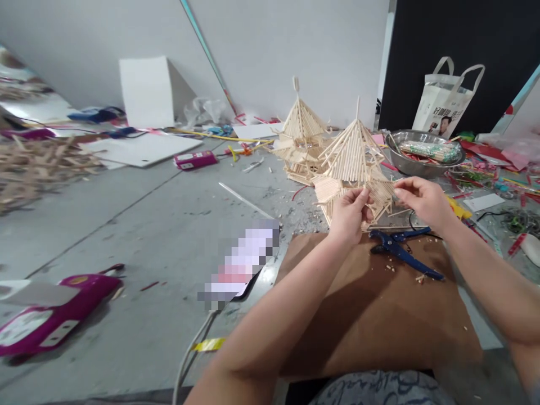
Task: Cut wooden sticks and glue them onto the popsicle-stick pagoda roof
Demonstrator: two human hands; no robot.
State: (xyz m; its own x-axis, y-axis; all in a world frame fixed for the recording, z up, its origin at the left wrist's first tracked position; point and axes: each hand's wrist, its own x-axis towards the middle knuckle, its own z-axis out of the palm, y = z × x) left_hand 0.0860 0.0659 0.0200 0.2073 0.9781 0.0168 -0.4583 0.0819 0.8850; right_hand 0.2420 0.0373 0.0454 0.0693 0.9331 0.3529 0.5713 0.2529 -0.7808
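A small pavilion model made of thin wooden sticks (352, 160) stands on the grey floor just beyond a brown cardboard sheet (371, 315). My left hand (349, 212) grips the model's lower front edge, fingers curled around it. My right hand (422, 198) pinches the roof's right corner between thumb and fingers. A second, similar stick pavilion (298, 138) stands behind and to the left. Blue-handled cutters (400, 250) lie on the cardboard below my right hand.
A metal bowl (422, 163) holding sticks sits at the right, with a white tote bag (445, 101) behind it and coloured scraps around. A heap of wooden sticks (37, 163) lies far left. A magenta box (46, 320) and a smaller magenta box (194, 160) lie on the floor.
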